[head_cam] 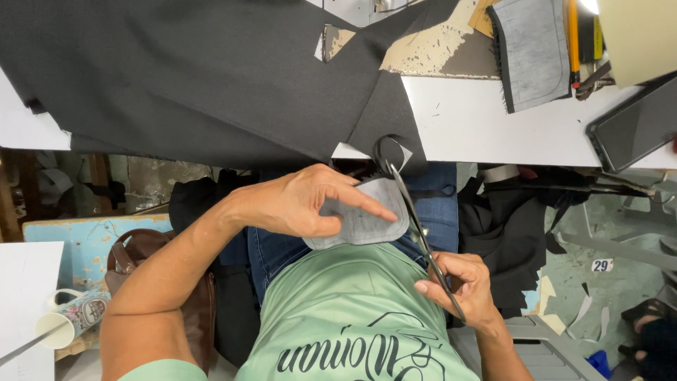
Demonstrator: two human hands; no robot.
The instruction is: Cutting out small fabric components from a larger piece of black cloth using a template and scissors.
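Near the table [493, 120] edge, left hand [296, 204] is pinching a grey patch [370, 222]; right hand [462, 286] is gripping scissors [416, 226], trimming its right edge, partly cut.

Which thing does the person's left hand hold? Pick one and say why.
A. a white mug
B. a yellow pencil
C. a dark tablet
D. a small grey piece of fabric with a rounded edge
D: the left hand pinches the small grey fabric piece between thumb and fingers above the lap, while the right hand works the scissors along its edge.
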